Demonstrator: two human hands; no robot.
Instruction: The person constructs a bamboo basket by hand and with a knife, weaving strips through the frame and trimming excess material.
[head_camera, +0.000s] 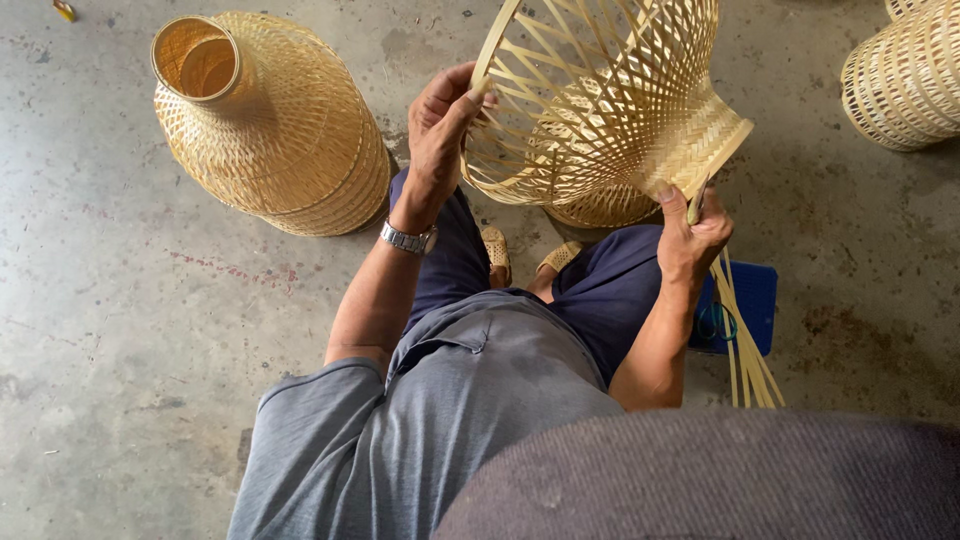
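Note:
An open-weave bamboo shade (600, 100) is held up over my lap, wide mouth to the left and narrow tight-woven neck to the lower right. My left hand (440, 125), with a metal watch on the wrist, grips the wide rim, thumb on the edge. My right hand (692, 238) is closed around a thin stick (697, 203), and its thumb presses against the neck's edge. I cannot tell whether the stick is a blade or a bamboo sliver.
A stack of woven bamboo shades (270, 130) lies on the concrete floor at the left. Another shade (905, 75) is at the top right, and one more (600, 208) sits by my feet. Right of my knee are a blue box (755, 300), loose bamboo strips (748, 350) and scissors (715, 322).

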